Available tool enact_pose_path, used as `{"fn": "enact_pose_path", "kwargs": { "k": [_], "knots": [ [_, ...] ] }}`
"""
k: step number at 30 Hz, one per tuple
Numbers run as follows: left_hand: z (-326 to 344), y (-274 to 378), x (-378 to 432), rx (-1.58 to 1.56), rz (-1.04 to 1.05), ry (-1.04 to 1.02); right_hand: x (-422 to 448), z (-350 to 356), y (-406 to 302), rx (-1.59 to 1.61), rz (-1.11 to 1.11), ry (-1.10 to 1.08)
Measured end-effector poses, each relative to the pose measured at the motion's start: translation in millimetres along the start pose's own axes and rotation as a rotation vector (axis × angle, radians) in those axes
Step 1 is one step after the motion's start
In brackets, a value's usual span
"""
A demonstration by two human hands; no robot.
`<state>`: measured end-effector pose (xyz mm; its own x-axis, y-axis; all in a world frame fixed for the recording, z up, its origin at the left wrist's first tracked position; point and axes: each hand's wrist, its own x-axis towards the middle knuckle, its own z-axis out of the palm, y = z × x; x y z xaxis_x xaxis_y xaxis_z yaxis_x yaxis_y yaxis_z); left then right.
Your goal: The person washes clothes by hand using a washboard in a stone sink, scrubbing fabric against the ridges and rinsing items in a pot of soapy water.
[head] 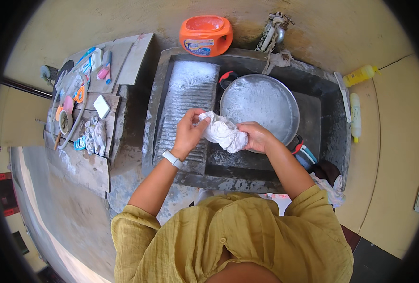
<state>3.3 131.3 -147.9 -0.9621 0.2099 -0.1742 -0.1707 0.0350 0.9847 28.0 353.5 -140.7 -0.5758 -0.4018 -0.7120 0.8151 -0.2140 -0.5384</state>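
Note:
A bunched white cloth (224, 133) is stretched between my two hands, above the gap between the ridged washboard and the pot. My left hand (191, 131), with a pale band at its wrist, grips the cloth's left end. The right end is held by my right hand (256, 136), just over the near rim of the pot. Below lies the washboard slab (186, 102) of the dark stone sink (244, 182), with white suds on its far part. In the basin sits a wide metal pot (260, 100) with red-and-black handles, holding cloudy, sudsy water.
An orange Tide tub (206, 37) stands on the sink's back ledge, left of a cloth-wrapped tap (278, 30). To the right are a white comb (342, 95), a yellow bottle (360, 76) and a dark cloth (325, 171). Wooden boards (85, 168) at left carry a hose (80, 122) and toiletries.

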Motion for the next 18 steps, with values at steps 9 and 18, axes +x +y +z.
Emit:
{"fn": "enact_pose_path", "kwargs": {
  "k": [9,18],
  "knots": [
    [-7,39,41,-0.428,0.103,0.416,-65,-103,-22,0.088,-0.681,0.811],
    [58,49,69,-0.252,0.035,0.136,-104,-136,-71,0.11,-0.782,0.675]
  ]
}}
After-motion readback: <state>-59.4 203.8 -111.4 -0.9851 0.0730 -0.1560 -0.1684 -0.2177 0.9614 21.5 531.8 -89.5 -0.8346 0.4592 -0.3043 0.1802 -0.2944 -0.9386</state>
